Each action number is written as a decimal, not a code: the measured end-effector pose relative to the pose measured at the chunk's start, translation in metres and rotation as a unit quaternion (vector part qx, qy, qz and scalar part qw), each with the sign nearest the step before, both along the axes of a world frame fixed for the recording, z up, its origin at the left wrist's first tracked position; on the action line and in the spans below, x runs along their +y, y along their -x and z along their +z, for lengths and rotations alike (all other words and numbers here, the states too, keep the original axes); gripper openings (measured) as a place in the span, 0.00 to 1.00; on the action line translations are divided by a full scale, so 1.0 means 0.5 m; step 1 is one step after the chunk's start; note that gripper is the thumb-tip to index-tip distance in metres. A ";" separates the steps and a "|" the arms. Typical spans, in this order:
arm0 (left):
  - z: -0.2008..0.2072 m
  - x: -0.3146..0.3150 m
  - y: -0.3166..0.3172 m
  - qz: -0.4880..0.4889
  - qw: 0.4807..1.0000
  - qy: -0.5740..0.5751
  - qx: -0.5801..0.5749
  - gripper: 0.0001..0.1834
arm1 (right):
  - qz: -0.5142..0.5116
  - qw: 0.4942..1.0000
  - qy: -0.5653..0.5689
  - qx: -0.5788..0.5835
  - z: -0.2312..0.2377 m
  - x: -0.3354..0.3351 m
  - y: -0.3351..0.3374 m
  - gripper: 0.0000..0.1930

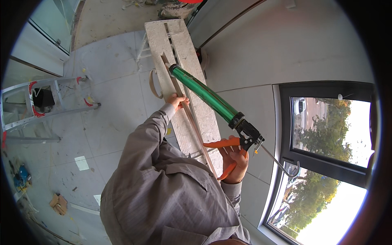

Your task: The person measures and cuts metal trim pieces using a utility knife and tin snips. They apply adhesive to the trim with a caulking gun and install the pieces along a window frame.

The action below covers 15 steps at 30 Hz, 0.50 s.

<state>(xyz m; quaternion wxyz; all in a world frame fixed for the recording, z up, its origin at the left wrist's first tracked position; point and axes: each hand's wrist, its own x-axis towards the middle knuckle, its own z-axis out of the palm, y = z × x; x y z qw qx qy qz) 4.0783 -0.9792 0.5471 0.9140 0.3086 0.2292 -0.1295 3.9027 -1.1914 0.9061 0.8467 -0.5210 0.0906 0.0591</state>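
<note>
Green and glossy, a long cylindrical caulking gun [208, 96] slants above the pale, scuffed plank counter [207, 130], its tube pointing away from you and to the left, its rear set back toward your right hand [236, 164]. That one of your two hands is nearer the grip, fingers half curled on the two orange levers [222, 143], which stand apart. Your left hand [177, 101] lies to the left of the tube, clear of it and nearer the black front collar [174, 70], fingers wrapped around a thin, brownish, straight strip [192, 121] running lengthwise along the counter. In your view, tube and strip draw closest at the far end and spread apart toward you. Bright reflections streak the smooth tube, black fittings cap both ends, and a bare metal rod [273, 158] extends from the rear to a hook seen against the black-framed window [326, 169]. Whether the tube is loaded cannot be told.
</note>
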 end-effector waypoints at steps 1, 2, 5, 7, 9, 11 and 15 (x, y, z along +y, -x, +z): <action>0.002 0.000 0.001 -0.002 1.000 0.003 0.000 0.09 | 0.001 1.000 -0.001 0.002 0.001 0.001 0.001 0.31; 0.005 0.000 0.003 -0.004 1.000 0.005 0.000 0.09 | -0.002 1.000 0.002 0.006 0.003 0.002 0.000 0.31; 0.012 -0.002 0.005 0.012 1.000 -0.004 0.013 0.09 | 0.005 1.000 0.006 0.004 0.005 0.004 0.000 0.31; 0.014 -0.001 0.004 0.002 1.000 -0.005 0.011 0.09 | 0.003 1.000 0.002 0.003 0.005 0.007 -0.001 0.31; 0.014 0.002 0.003 0.001 1.000 -0.006 0.013 0.09 | 0.004 1.000 -0.008 0.004 0.005 0.012 -0.002 0.31; 0.013 0.006 0.002 0.006 1.000 -0.003 0.012 0.09 | 0.013 1.000 -0.028 0.001 0.005 0.018 -0.005 0.32; 0.020 0.009 0.000 0.003 1.000 -0.010 0.008 0.12 | 0.017 0.999 -0.048 -0.002 0.008 0.030 -0.007 0.33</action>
